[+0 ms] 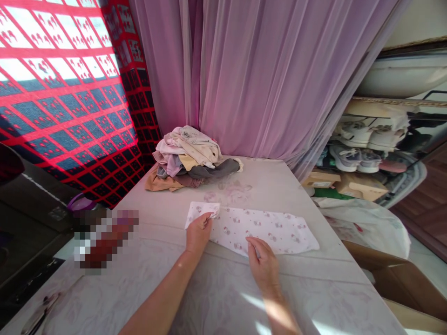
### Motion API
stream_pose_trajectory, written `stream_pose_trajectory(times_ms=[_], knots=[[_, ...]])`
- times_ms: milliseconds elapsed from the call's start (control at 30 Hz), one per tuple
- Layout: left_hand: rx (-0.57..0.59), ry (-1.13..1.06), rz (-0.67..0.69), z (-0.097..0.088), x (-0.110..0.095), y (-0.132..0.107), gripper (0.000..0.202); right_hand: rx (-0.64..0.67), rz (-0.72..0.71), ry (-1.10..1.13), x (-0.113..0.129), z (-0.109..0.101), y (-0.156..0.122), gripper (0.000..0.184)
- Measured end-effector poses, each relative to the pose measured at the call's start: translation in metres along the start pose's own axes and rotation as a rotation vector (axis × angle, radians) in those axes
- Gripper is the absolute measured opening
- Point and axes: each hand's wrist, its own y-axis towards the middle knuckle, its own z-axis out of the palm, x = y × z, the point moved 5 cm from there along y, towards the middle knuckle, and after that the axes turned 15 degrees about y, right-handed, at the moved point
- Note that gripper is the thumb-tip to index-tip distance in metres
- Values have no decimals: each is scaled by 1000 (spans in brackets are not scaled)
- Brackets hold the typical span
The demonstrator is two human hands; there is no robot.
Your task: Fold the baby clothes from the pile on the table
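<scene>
1. White printed cloth [265, 229], one piece, lies spread across one tabletop [157, 270]
2. Left hand [199, 230], one of two, pinches the cloth near its left end
3. Right hand [262, 260], fingers half curled, touches the near edge; whether it grips I cannot tell
4. One clothes pile [190, 158] sits behind
5. Two grey shoes [346, 159] stand off to the right

A garment [286, 228] lay across the middle of the tabletop [279, 186], the left hand [199, 232] at its left end, the right hand [263, 263] at its near edge. Behind it, to the left, a clothes pile [188, 153] sat before a curtain [244, 70]. Right of the tabletop, shoes [356, 158] stood above small boxes [363, 186]; an open carton [401, 279] stood nearer.
</scene>
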Motion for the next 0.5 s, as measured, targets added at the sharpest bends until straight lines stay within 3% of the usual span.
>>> stream_pose_trajectory(times_ms=[167, 367, 500], knots=[[68, 239, 211, 14, -25, -10, 27, 17, 29, 25, -2, 2, 1, 29], [162, 346, 253, 27, -50, -13, 25, 8, 80, 66, -6, 3, 0, 29], [190, 348, 316, 33, -66, -23, 26, -29, 216, 151, -16, 0, -1, 32]])
